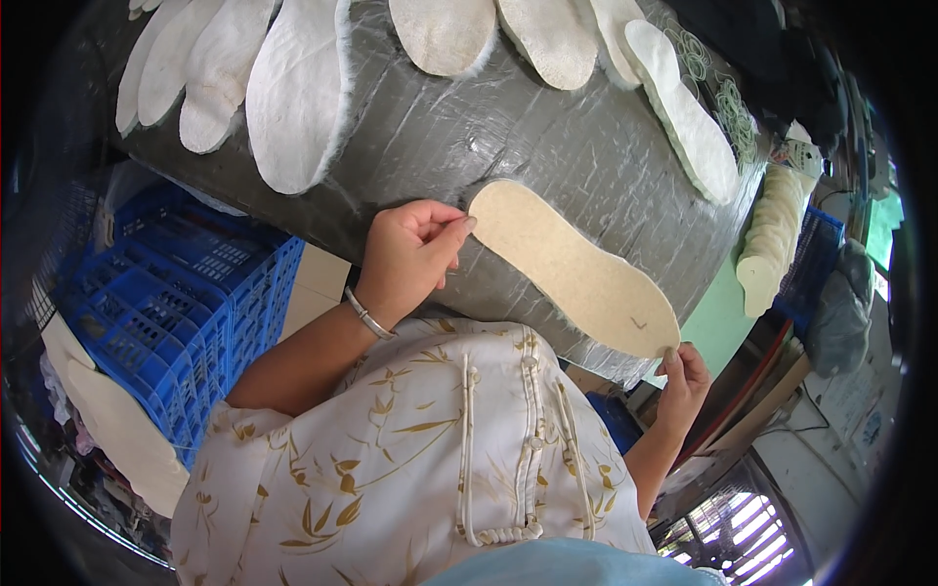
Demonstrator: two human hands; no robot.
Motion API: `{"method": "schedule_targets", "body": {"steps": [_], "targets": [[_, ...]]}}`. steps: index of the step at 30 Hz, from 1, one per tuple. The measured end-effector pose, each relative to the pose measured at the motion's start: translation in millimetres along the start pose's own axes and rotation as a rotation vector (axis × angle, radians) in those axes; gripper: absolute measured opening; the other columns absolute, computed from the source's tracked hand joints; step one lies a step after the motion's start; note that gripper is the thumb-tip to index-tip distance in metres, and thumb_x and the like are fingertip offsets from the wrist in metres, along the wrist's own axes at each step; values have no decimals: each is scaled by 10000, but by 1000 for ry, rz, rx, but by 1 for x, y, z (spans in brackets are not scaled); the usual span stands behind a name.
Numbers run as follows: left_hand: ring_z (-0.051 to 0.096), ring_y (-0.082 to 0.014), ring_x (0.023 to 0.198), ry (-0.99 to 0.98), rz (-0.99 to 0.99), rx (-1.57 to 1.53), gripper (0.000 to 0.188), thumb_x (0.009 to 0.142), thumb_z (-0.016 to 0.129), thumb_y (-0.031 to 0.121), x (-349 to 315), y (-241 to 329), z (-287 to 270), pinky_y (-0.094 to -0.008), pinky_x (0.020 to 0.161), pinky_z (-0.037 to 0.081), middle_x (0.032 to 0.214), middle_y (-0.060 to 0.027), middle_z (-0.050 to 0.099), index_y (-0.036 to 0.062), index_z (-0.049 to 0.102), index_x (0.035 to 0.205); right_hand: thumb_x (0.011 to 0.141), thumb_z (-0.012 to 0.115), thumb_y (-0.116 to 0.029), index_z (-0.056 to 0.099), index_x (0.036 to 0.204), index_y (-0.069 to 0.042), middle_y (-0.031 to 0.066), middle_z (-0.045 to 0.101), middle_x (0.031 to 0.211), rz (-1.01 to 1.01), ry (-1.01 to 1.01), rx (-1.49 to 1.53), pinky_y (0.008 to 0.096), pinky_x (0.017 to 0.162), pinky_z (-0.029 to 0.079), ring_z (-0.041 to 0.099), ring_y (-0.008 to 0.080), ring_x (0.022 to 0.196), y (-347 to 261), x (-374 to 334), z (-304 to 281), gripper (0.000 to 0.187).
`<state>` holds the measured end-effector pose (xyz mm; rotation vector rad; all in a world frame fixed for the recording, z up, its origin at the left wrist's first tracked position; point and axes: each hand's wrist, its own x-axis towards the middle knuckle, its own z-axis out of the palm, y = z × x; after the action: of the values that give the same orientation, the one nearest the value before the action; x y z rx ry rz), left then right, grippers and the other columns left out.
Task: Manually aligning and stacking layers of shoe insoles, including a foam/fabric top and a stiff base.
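At the lower edge of the frame, a pale blue cloth [576,566] overlaps the person's white top [391,469], which has gold-brown leaf sprays and corded front trim. Just above it, left of centre, the left hand [408,252] has thumb and forefinger pinched together on the rim of a beige shoe insole [576,273]; a silver bangle [367,314] circles that wrist. Lower right of centre, the right hand [687,379] pinches the insole's other end between thumb and bent fingers. The insole slants from the centre of the frame down to the right, flat face up, with a small dark curved mark near its lower-right end and white fuzz along its lower edge. It lies over the near part of a dark grey, plastic-covered table [410,156]; whether it touches the surface I cannot tell.

At left, below the table edge, sits a blue plastic crate [161,317]. At right, a stack of cream insoles [772,230] stands near a grey plastic bag [845,313]. Farther back, white insoles [298,98] fan across the upper left, more cream insoles [445,34] line the top, and a slim white insole [689,122] lies at upper right beside pale green cord [735,117]
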<state>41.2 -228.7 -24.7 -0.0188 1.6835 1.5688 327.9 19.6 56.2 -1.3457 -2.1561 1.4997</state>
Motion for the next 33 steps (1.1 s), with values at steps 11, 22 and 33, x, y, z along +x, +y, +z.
{"method": "schedule_targets", "body": {"steps": [11, 22, 33], "targets": [[482, -42, 401, 61, -109, 101, 146, 898, 664, 123, 3, 7, 4, -184, 350, 337, 632, -31, 613, -20, 658, 923, 874, 656, -31, 660, 926, 38, 78, 608, 969, 13, -13, 140, 217, 627, 431, 535, 96, 728, -4, -4, 7, 86], [530, -61, 432, 106, -206, 222, 170, 911, 648, 126, 3, 14, 9, -185, 364, 359, 688, -58, 649, -34, 632, 965, 891, 625, -66, 593, 921, 33, 149, 646, 1126, 162, -38, 346, 280, 865, 446, 572, 134, 964, 7, 6, 7, 108], [527, -82, 443, 141, -216, 266, 176, 921, 643, 161, 2, 12, 8, -186, 387, 359, 697, -43, 621, 1, 620, 992, 883, 648, -4, 638, 964, 58, 140, 662, 1100, 291, -63, 444, 277, 846, 483, 608, 137, 944, 30, 15, 12, 103]]}}
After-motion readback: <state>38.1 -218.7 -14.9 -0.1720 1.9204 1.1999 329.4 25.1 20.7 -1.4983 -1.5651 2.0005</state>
